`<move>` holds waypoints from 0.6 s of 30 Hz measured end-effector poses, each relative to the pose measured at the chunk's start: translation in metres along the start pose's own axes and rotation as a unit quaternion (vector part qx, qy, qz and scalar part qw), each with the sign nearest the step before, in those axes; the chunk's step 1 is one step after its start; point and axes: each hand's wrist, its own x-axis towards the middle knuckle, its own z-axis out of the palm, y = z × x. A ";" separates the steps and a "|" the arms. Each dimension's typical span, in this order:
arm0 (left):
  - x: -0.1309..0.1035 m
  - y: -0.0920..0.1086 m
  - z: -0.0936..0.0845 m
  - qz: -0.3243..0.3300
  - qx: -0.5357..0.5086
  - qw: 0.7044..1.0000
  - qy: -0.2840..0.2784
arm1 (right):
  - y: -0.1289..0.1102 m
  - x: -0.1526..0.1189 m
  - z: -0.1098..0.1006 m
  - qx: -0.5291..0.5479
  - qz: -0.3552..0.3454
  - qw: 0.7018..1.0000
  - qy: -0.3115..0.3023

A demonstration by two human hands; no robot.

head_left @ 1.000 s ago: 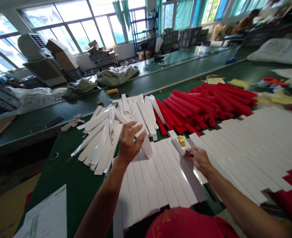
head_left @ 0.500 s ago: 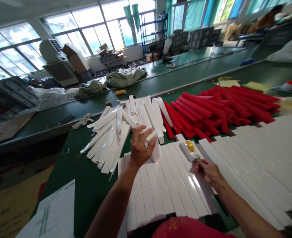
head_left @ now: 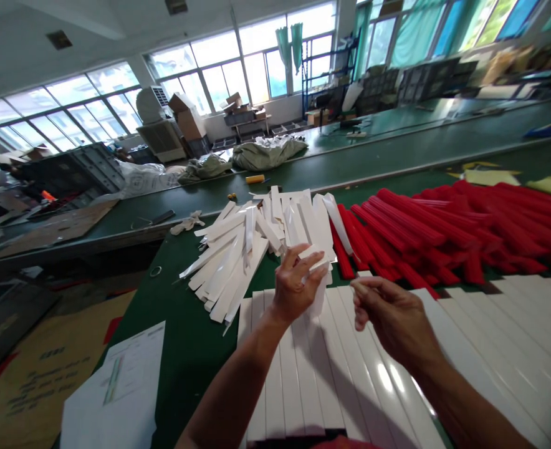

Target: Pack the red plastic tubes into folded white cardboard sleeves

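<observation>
My left hand (head_left: 298, 280) is closed around the raised end of a narrow white box (head_left: 316, 304), its fingers curled over the top. To its right, my right hand (head_left: 388, 305) makes a pinch between thumb and forefinger above the row of boxes. What sits in that pinch is too small to make out. Below both hands lie long white boxes (head_left: 298, 380) side by side. The tape dispenser does not show now; the right hand covers the area where it lay.
Flat white cardboard strips (head_left: 233, 268) are heaped at the left. Red ribbed tubes (head_left: 406, 224) are piled behind more white boxes (head_left: 513, 337) at the right. A printed sheet (head_left: 116, 386) lies at the table's left edge, and a ring (head_left: 156, 271) nearby.
My right hand has left the tape dispenser and come up and inward, closer to the left hand. The left hand keeps its hold on the white box. The view has swung left.
</observation>
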 end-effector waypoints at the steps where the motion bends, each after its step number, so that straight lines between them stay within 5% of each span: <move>1: 0.000 0.000 0.001 0.002 0.008 1.000 -0.003 | -0.011 0.004 0.013 -0.003 -0.021 1.000 -0.012; 5: -0.003 -0.001 0.003 -0.005 0.031 0.999 -0.008 | -0.026 0.017 0.041 -0.026 -0.066 0.997 -0.034; 12: -0.010 0.000 0.009 -0.032 0.025 0.999 -0.010 | -0.025 0.021 0.054 -0.114 -0.094 0.989 -0.019; 15: -0.012 0.001 0.009 -0.030 0.021 0.999 -0.009 | -0.032 0.027 0.055 -0.115 -0.049 0.992 -0.021; 18: -0.013 0.002 0.006 0.001 0.033 0.999 -0.023 | -0.042 0.035 0.055 -0.063 0.069 0.993 -0.068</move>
